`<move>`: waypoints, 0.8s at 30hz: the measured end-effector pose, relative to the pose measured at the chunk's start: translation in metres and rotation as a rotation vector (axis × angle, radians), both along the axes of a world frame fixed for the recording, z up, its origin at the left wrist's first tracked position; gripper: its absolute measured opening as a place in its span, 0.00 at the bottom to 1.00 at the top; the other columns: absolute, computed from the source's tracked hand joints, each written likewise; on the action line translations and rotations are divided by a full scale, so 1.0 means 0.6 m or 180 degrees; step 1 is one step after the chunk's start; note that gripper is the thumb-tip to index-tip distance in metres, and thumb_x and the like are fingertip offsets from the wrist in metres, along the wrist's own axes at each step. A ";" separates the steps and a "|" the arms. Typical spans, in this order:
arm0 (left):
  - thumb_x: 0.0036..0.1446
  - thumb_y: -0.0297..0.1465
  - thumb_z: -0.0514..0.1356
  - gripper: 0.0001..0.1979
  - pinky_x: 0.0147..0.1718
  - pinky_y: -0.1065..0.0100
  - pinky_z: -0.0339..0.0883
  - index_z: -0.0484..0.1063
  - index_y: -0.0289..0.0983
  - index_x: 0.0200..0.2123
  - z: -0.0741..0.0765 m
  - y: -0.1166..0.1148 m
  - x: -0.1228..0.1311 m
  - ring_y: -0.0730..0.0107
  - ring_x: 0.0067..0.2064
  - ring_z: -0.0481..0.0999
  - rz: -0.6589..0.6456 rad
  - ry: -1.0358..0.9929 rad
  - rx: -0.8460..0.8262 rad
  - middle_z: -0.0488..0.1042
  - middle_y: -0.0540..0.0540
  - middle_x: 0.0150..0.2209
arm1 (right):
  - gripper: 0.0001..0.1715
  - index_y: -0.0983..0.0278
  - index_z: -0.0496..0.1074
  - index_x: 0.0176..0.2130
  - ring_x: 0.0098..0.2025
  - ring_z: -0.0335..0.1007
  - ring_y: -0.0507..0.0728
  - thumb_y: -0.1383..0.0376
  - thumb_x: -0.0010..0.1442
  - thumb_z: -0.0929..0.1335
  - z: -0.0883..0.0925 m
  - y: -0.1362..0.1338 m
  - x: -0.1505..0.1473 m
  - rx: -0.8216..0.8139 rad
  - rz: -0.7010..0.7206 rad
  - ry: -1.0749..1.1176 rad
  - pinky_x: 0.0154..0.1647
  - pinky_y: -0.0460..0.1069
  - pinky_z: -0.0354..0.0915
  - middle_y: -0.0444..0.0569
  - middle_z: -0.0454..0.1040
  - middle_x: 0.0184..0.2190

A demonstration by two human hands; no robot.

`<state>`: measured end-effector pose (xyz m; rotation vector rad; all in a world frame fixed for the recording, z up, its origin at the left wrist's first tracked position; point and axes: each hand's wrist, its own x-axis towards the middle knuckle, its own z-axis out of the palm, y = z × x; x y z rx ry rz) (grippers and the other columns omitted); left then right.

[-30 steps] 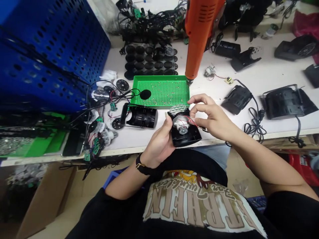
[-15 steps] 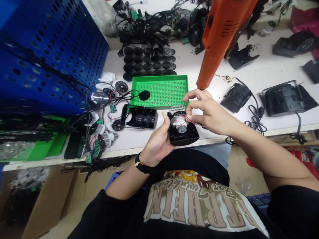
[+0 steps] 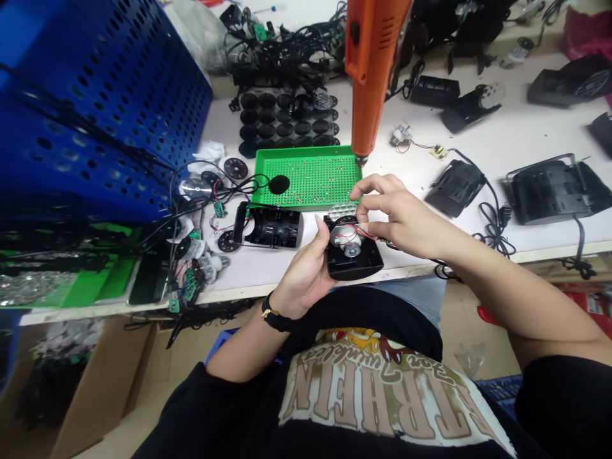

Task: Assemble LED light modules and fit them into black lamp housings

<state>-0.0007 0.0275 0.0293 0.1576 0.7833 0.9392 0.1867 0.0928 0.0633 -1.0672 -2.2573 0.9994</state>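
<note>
Two hands: left hand [image 3: 301, 271] cradling black plastic lamp housing [image 3: 351, 269], right hand [image 3: 401, 217] pinching its red wires [image 3: 356, 231]; green plastic tray [image 3: 306, 152] w/ tiny brass pins [image 3: 325, 185] just beyond on white table [image 3: 502, 140].

A white workbench [image 3: 497, 150] holds a green pegged tray [image 3: 306, 150] and black plastic housings [image 3: 268, 228].
</note>
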 end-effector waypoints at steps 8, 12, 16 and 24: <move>0.74 0.45 0.53 0.23 0.63 0.55 0.69 0.77 0.33 0.54 0.003 0.000 0.003 0.55 0.60 0.79 0.0008 0.0102 0.0049 0.83 0.39 0.50 | 0.09 0.61 0.71 0.30 0.56 0.62 0.67 0.73 0.58 0.70 0.005 0.000 -0.002 0.0012 0.0042 -0.0149 0.62 0.65 0.59 0.51 0.73 0.52; 0.75 0.44 0.51 0.24 0.62 0.55 0.70 0.78 0.33 0.53 0.010 0.001 0.006 0.55 0.60 0.79 0.0014 0.0114 0.0003 0.83 0.38 0.51 | 0.09 0.61 0.70 0.30 0.55 0.63 0.66 0.73 0.59 0.70 0.008 -0.001 -0.002 0.0064 0.0069 -0.0169 0.60 0.65 0.60 0.51 0.73 0.51; 0.72 0.47 0.55 0.22 0.58 0.55 0.73 0.79 0.37 0.52 0.015 0.004 0.009 0.55 0.55 0.82 -0.0067 0.0014 0.0117 0.84 0.42 0.46 | 0.10 0.61 0.69 0.29 0.55 0.63 0.66 0.73 0.59 0.69 0.016 -0.001 -0.002 0.0093 0.0129 -0.0270 0.58 0.63 0.62 0.52 0.73 0.51; 0.63 0.31 0.66 0.07 0.44 0.69 0.71 0.80 0.32 0.37 0.006 0.010 0.018 0.71 0.36 0.80 0.0095 0.0441 0.0084 0.82 0.47 0.34 | 0.09 0.60 0.70 0.30 0.55 0.63 0.67 0.72 0.60 0.69 0.014 -0.003 -0.003 0.0162 0.0172 -0.0310 0.58 0.64 0.62 0.52 0.73 0.50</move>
